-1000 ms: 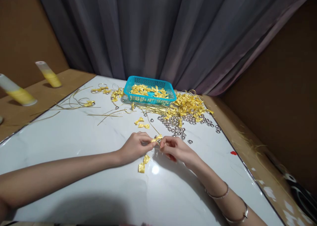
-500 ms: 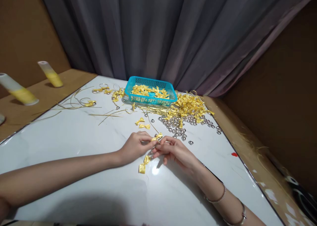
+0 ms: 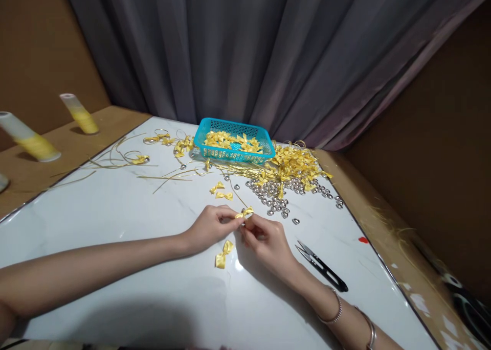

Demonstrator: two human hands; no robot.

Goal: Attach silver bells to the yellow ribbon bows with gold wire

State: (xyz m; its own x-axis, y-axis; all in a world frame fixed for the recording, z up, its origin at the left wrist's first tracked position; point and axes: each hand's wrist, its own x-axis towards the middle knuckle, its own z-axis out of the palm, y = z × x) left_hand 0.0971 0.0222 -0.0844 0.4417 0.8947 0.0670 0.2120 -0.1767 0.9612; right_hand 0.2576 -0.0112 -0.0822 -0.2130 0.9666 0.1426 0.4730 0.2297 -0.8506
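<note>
Right fingers (image 3: 261,224) curled in, black snips (image 3: 322,267) uncovered

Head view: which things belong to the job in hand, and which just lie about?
Likely job: bow in left hand, loose bows, gold cords, silver pieces, snips, teal basket.
Apparently just lying about: red piece, white scraps.

a grey-purple curtain (image 3: 233,48) hangs at twelve o'clock. two white-and-yellow spools (image 3: 82,117) stand toward nine o'clock. at four o'clock lie a red scrap (image 3: 362,240) and, farther out, white scraps (image 3: 420,303).
</note>
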